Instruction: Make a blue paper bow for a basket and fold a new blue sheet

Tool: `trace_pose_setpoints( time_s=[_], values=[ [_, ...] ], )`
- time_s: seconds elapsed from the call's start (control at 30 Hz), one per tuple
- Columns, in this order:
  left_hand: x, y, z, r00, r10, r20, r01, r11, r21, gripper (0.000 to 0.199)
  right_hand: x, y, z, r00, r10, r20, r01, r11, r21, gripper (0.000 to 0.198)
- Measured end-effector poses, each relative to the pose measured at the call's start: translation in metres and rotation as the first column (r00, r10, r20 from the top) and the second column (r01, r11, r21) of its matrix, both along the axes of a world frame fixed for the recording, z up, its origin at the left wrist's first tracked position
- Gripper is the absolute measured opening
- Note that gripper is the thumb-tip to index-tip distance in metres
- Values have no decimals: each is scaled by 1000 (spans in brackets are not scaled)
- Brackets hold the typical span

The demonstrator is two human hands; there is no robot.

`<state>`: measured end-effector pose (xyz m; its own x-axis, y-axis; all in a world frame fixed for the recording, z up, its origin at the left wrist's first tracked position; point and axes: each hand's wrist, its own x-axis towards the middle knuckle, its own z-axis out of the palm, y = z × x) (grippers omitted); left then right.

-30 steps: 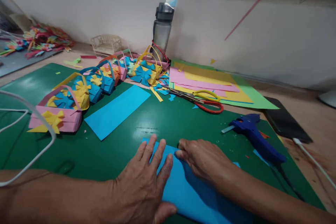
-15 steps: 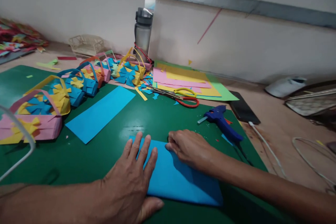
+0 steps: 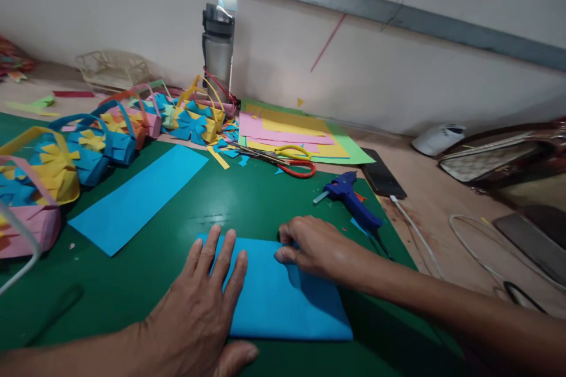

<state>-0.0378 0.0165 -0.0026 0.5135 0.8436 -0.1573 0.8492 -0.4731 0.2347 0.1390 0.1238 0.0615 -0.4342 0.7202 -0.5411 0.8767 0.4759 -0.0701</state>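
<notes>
A folded sheet of blue paper (image 3: 283, 306) lies on the green mat in front of me, its fold toward me. My left hand (image 3: 198, 288) rests flat on the left part of this sheet, fingers spread and thumb off the near edge. Over the upper right part, my right hand (image 3: 309, 247) is closed with thumb and fingers curled in. A small dark bit shows at its fingertips, too little to name. Farther left lies a separate blue paper strip (image 3: 141, 197), touched by neither hand.
Small paper baskets (image 3: 91, 153) with paper flowers line the left side. Scissors (image 3: 283, 156) lie before stacked coloured paper (image 3: 309, 132). To the right are a blue glue gun (image 3: 354, 197), a phone (image 3: 384, 174) on a cable and a bag (image 3: 486, 156). A bottle (image 3: 218, 50) stands behind.
The view has swung right, so the surroundings sit farther left. My left hand stays spread on the folded paper. My right hand is still closed, in nearly the same place near the upper edge.
</notes>
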Motion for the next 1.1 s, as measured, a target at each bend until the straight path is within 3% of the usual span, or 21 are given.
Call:
trace_pose_setpoints(
  time_s=[0.13,0.33,0.43,0.63,0.87,1.1],
  values=[
    [-1,-2,-5,1000,1,14,-2,998,64,88,1,2,0,999,-21,-50,20,1000,-19,11],
    [3,5,12,999,6,-33,-8,996,-84,82,4,2,-1,997,-2,-81,-2,999,-38,19],
    [3,6,16,999,7,-47,-12,995,-97,82,5,1,-2,996,38,-77,-39,999,-4,28],
    [4,6,18,998,2,-60,-9,994,-110,82,1,1,-1,996,51,-70,-52,999,-16,22],
    [1,5,14,999,-1,-32,0,999,-44,81,-2,1,2,997,71,-31,-71,997,-14,20],
    [2,7,20,1000,-10,-23,7,994,-109,77,-6,-3,4,991,110,76,-113,993,37,25]
  ],
)
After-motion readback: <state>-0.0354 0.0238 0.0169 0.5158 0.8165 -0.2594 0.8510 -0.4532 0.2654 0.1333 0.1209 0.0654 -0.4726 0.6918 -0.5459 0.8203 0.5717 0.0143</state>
